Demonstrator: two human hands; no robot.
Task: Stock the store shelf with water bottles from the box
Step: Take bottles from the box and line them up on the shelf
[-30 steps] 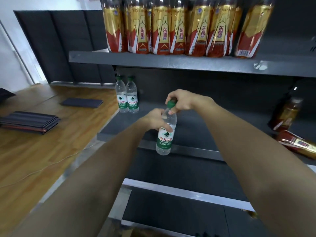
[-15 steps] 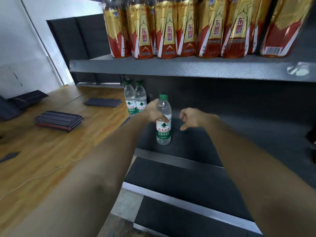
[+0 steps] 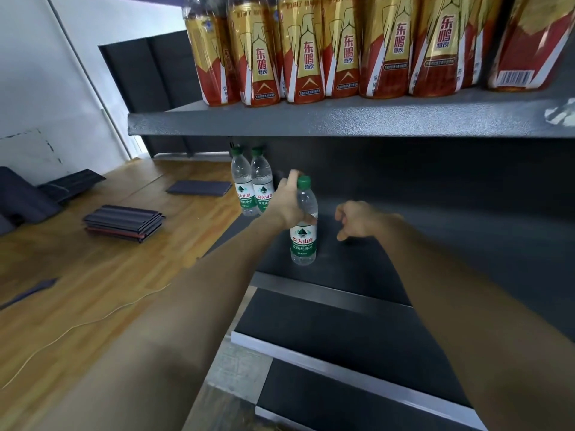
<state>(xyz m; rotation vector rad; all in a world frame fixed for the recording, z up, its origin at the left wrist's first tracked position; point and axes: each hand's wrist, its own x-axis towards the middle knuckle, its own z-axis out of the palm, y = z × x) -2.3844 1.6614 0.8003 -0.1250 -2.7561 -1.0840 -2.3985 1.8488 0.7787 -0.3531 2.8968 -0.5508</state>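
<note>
1. The water bottle [image 3: 303, 223] stands upright on the dark middle shelf [image 3: 435, 244], near its front edge. The left hand [image 3: 287, 202] is wrapped round its upper part, fingers curled on the clear body just under the green cap.
2. Change vs. 1 s ago: then the bottle was in the air in front of the shelf, the right hand on its cap. Now its base looks set on the shelf and the right hand [image 3: 357, 220] is off it, just to the right of the bottle, fingers loosely curled, holding nothing.
3. Meaning, as I judge: placing of this bottle is nearly done; only the left hand has to let go, maybe after a push toward the back.
4. Count: 3 water bottles in view. 1 is in the left hand, 2 placed bottles [image 3: 252, 188] stand beyond that hand, to its left, at the shelf back, touching each other.
5. Above both hands, upper shelf [image 3: 342, 122]: approx. 8 red-gold drink bottles [image 3: 308, 51] in the front row; more behind, cannot count.
6. The box is not in view.
</note>
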